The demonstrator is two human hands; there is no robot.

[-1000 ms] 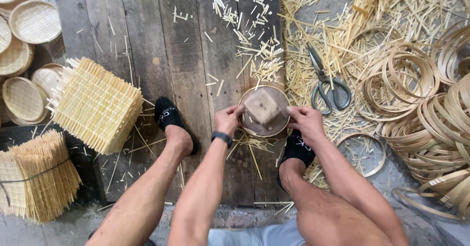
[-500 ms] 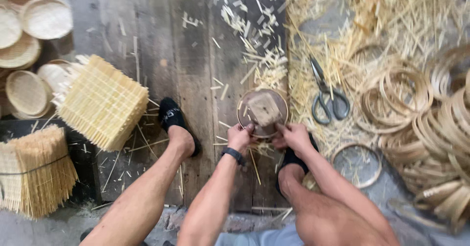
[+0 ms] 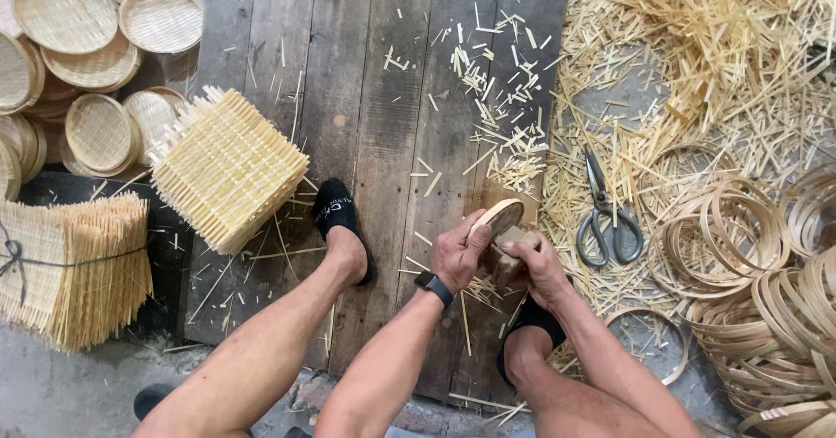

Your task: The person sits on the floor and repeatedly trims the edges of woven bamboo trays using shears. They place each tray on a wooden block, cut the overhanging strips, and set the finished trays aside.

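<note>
Both forearms were extended forward between bent bare legs. The left hand [image 3: 459,252] was curled closed, a dark band worn at its wrist. The right hand [image 3: 542,268] was seemingly clenched beside it, nearly touching.

Plank floor [image 3: 383,124]: scissors [image 3: 607,216], bamboo offcuts [image 3: 496,116] (scattered), hoops [image 3: 723,233].

Open passage is offered by the dark floorboards [image 3: 383,124] far of the hands, littered only with flat splinters. The right is blocked by scissors [image 3: 607,220], straw [image 3: 714,64] and stacked bamboo rings [image 3: 766,290]. The left is closed off by a woven mat stack [image 3: 228,170] and round trays [image 3: 78,46].
</note>
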